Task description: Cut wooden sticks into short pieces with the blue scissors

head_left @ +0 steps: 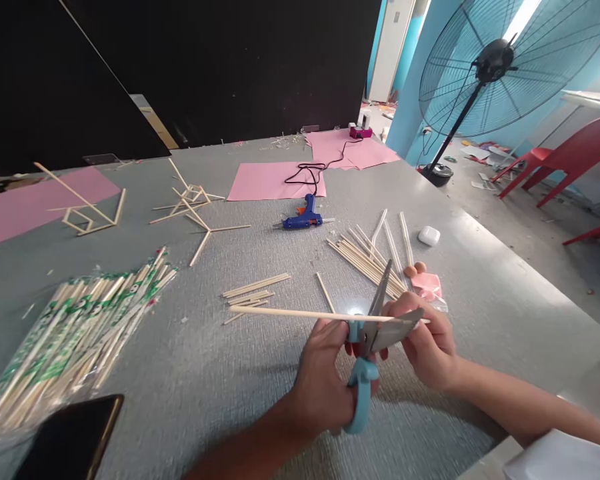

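Note:
My left hand (325, 380) is closed around the light-blue handles of a pair of scissors (363, 393). Their blades are spread, with a long wooden chopstick (290, 313) lying between them near its right end. That end is pinched in the fingers of my right hand (430, 347), while the rest extends left above the table. Left of the hands lie several short cut sticks (250, 297), and one more stick (325, 292) lies just beyond them. A bundle of longer sticks (365, 263) rests behind the scissors.
A blue glue gun (305, 217) lies mid-table near pink paper (265, 181). Glue sticks (406, 237), a white case (429, 235) and a pink packet (427, 287) are at right. Stick frames (207, 230), wrapped chopsticks (80, 320) and a phone (70, 440) are left.

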Demonstrator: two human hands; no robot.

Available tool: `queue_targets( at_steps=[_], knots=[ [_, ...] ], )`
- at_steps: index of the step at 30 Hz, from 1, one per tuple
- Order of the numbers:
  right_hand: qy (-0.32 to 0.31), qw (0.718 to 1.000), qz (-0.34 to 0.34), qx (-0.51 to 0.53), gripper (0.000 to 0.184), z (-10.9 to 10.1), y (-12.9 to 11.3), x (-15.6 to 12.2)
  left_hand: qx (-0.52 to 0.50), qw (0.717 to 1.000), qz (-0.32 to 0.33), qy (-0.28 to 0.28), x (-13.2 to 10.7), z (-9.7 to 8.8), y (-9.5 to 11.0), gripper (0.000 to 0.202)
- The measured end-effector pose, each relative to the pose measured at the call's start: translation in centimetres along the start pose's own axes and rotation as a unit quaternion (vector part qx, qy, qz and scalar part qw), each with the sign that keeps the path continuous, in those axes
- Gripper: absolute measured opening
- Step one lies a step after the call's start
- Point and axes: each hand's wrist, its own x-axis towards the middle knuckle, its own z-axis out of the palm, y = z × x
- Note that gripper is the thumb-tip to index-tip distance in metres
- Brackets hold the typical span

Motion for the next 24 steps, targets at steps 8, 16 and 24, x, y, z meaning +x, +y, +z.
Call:
queue_targets(
  at_steps=[8,16,24],
  knots=[
    [-0.026,0.999,-0.027,0.029,0.029,0.05,0.05,0.04,-0.019,1.0,0.003,0.003,0.09,0.04,0.25,0.02],
    [-0.035,0.998,-0.037,0.022,0.028,-0.18,0.3,0.02,-0.022,1.0,0.015,0.008,0.25,-0.08,0.5,0.02],
    [-0.045,0.997,-0.059,0.035,0.028,0.03,0.19,0.36,-0.017,1.0,0.022,0.01,0.17,-0.09,0.33,0.024]
  ],
)
